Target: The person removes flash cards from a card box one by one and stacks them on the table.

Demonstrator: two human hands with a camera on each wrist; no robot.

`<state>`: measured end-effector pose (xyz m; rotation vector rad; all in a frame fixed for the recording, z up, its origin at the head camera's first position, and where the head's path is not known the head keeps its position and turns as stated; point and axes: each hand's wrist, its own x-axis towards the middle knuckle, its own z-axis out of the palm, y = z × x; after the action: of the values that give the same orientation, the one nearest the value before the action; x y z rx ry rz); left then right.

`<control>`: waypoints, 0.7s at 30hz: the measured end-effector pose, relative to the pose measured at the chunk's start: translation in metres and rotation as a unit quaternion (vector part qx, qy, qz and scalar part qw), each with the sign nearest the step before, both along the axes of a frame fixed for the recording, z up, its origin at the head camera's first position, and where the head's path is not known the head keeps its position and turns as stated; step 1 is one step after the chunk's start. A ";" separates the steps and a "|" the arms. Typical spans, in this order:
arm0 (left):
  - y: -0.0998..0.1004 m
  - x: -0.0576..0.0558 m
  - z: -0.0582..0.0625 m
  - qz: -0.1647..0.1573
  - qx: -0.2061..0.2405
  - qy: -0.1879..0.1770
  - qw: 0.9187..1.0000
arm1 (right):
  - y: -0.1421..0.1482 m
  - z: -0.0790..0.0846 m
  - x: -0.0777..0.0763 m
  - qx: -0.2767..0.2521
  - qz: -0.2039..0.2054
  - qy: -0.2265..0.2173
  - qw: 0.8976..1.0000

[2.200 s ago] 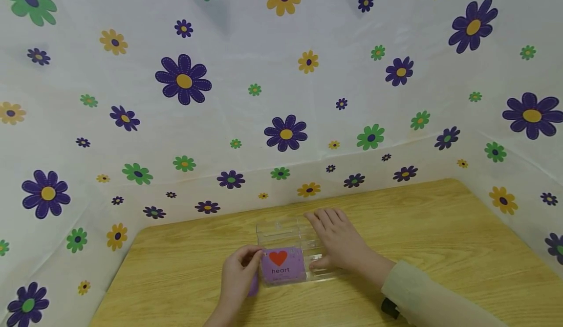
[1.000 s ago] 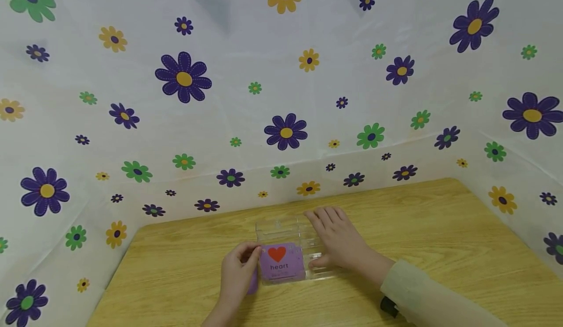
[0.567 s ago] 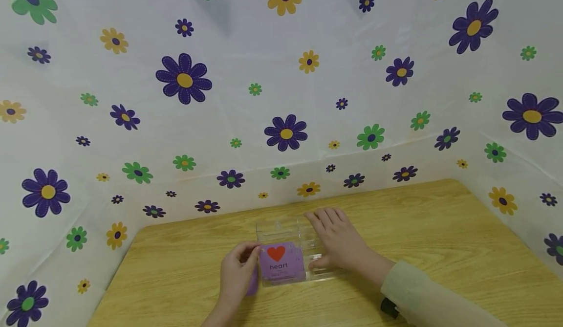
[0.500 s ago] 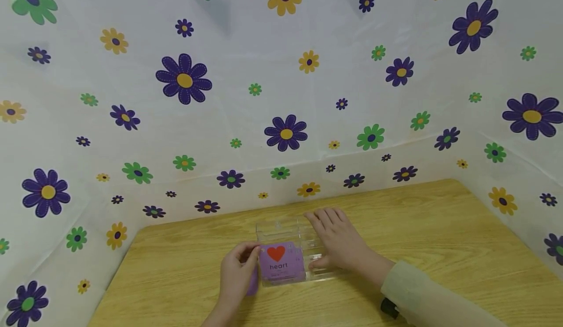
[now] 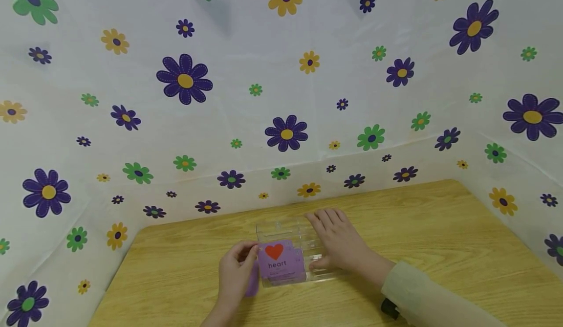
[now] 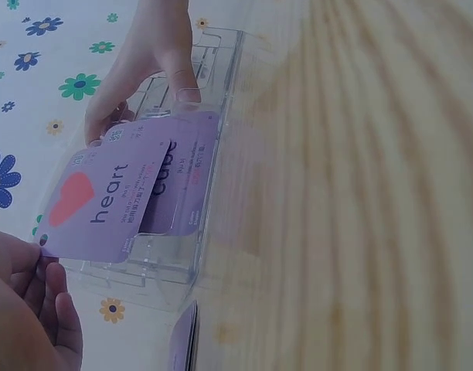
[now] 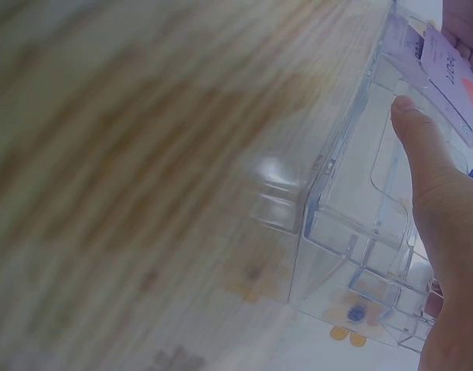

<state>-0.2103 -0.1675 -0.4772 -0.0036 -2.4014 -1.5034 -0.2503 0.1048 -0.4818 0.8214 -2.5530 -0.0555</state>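
Down on the table (image 5: 440, 234), the heart card (image 5: 275, 259) sits partly over the clear case (image 5: 278, 228), just right of the left hand (image 5: 235, 272), whose fingers are pinching its top-left corner, while the right hand (image 5: 337, 241), farther off, grips the case.

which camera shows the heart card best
The left wrist view: the heart card appears large, its picture and word clear, with the left hand pinching a corner. The head view shows its face too, but smaller. The right wrist view shows only part, cut off at the picture's right edge.
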 end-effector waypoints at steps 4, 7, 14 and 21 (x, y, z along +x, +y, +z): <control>0.000 0.000 0.001 0.008 0.006 0.003 1.000 | 0.000 0.000 0.000 0.001 -0.002 -0.001 1.000; 0.000 0.000 0.002 0.011 0.013 -0.003 1.000 | 0.000 0.000 0.000 0.001 -0.002 -0.001 1.000; -0.002 0.002 0.004 0.008 0.022 -0.007 1.000 | 0.000 0.000 0.000 -0.003 -0.001 -0.004 1.000; -0.005 0.002 0.003 0.012 0.015 -0.011 1.000 | 0.000 0.000 0.000 -0.004 -0.002 -0.005 1.000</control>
<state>-0.2081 -0.1724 -0.4743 0.0465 -2.3874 -1.5353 -0.2500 0.1050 -0.4817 0.8161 -2.5633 -0.0411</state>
